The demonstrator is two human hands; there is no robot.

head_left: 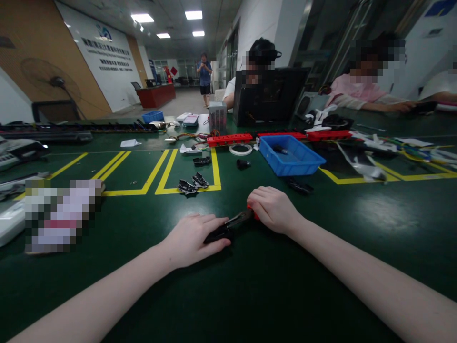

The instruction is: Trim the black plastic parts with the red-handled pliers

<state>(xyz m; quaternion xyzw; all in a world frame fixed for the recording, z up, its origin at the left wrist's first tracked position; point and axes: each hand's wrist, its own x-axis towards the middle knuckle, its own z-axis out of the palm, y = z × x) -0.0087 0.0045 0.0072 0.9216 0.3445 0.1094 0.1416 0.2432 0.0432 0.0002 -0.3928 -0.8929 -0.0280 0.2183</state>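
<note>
My right hand (273,209) is closed around the red handles of a pair of pliers (243,217), whose dark metal jaws point left. Beneath the fingers of my left hand (196,238) lies a black plastic part (219,233), held against the table between thumb and fingers. The plier tips reach this part at its upper right end; whether they grip it I cannot tell. Farther off, inside a yellow-taped frame, are several black plastic pieces (193,185) and another black piece (202,161).
A blue tray (296,162) holding a dark object stands ahead on the green table (342,286). Red power strips (229,139) run across behind a white ring (240,149) and a black cone-shaped piece (243,164). Co-workers sit opposite, one behind a black computer case (267,97).
</note>
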